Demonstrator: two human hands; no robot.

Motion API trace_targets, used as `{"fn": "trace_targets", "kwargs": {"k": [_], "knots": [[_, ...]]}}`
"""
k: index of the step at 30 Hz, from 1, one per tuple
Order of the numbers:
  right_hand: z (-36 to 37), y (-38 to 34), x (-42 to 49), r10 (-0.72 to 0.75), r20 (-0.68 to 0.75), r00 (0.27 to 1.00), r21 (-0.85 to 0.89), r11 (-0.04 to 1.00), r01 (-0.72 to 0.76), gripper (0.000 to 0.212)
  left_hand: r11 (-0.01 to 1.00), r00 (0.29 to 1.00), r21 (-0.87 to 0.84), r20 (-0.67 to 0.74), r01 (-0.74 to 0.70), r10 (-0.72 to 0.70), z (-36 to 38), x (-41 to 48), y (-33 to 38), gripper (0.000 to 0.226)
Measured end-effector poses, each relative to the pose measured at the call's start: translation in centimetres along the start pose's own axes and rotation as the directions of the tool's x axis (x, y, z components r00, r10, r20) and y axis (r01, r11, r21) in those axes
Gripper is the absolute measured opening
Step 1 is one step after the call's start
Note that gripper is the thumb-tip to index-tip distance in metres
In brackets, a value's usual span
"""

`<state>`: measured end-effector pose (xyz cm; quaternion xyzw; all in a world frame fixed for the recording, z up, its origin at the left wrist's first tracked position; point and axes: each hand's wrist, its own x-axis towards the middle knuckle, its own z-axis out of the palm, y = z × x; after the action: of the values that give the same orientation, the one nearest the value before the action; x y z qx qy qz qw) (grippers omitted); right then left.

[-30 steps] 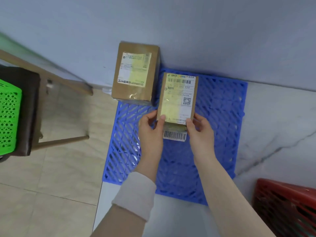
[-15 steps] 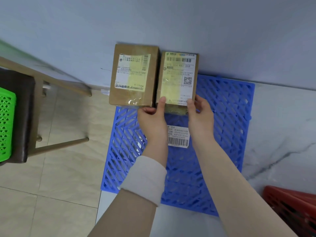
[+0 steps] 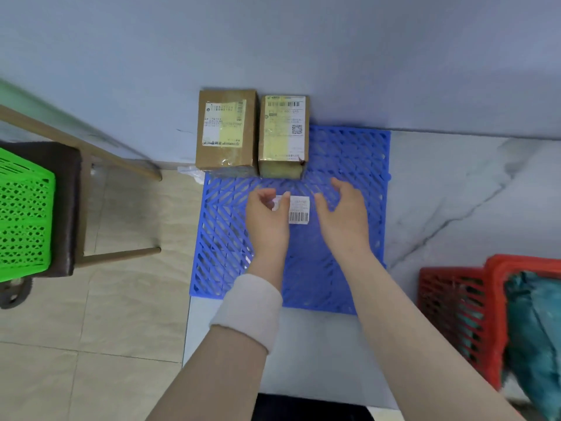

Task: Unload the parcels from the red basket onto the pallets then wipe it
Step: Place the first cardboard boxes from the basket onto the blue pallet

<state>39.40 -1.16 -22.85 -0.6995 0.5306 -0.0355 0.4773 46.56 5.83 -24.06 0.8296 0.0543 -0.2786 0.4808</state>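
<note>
Two parcels (image 3: 226, 130) abreast on the pallet (image 3: 349, 153), hands (image 3: 267, 220) slack nearby

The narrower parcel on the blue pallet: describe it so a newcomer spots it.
Find the blue pallet against the grey wall. Two brown boxes stand together at its far edge; the narrow parcel is the right one. Unlike the wider parcel, its label shows a QR code.

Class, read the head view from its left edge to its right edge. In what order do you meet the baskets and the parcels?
green basket → wider brown parcel → narrower parcel → red basket
</note>
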Motion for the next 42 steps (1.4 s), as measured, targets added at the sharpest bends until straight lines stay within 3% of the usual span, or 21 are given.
{"fn": "trace_targets", "kwargs": {"k": [6,13,15,18,24,31,33,39,42], "knots": [[-8.6,0.2,-9.3,-0.218,-0.054,0.974,-0.355,0.916,0.186,0.043,0.875,0.938,0.34,0.151,-0.344,0.311,-1.7,-11.4,2.8,0.018],[-20.3,4.3,-18.1,-0.32,-0.061,0.945,-0.511,0.824,0.246,0.046,0.57,0.8,0.574,0.306,-0.588,0.516,0.9,-25.1,3.8,0.02],[-23.8,6.5,-19.7,-0.329,-0.064,0.942,-0.516,0.819,0.251,0.048,0.505,0.76,0.591,0.333,-0.629,0.558,2.8,-29.0,3.5,0.02],[-29.2,10.8,-21.8,-0.329,-0.062,0.942,-0.531,0.811,0.248,0.047,0.492,0.741,0.585,0.319,-0.644,0.591,6.7,-34.6,2.9,0.018],[-38.5,18.3,-24.6,-0.213,-0.15,0.965,-0.492,0.863,0.114,0.047,0.429,0.671,0.528,0.456,-0.732,0.584,14.6,-43.3,2.6,0.023],[-44.4,22.3,-24.9,-0.091,-0.315,0.945,-0.354,0.935,-0.028,0.05,0.435,0.643,0.475,0.594,-0.765,0.483,20.9,-47.3,2.2,0.025],[-45.9,23.5,-24.3,-0.033,-0.353,0.935,-0.296,0.952,-0.078,0.053,0.476,0.651,0.455,0.624,-0.753,0.432,22.4,-47.9,2.0,0.024],[-49.0,27.3,-21.6,0.025,-0.335,0.942,-0.236,0.965,-0.11,0.062,0.706,0.791,0.48,0.582,-0.521,0.188,26.0,-49.3,0.0,0.03],[-50.0,29.2,-19.6,0.041,-0.253,0.967,-0.252,0.962,-0.106,0.069,0.867,0.879,0.427,0.476,-0.255,0.024,28.0,-49.5,-0.6,0.034]]}}
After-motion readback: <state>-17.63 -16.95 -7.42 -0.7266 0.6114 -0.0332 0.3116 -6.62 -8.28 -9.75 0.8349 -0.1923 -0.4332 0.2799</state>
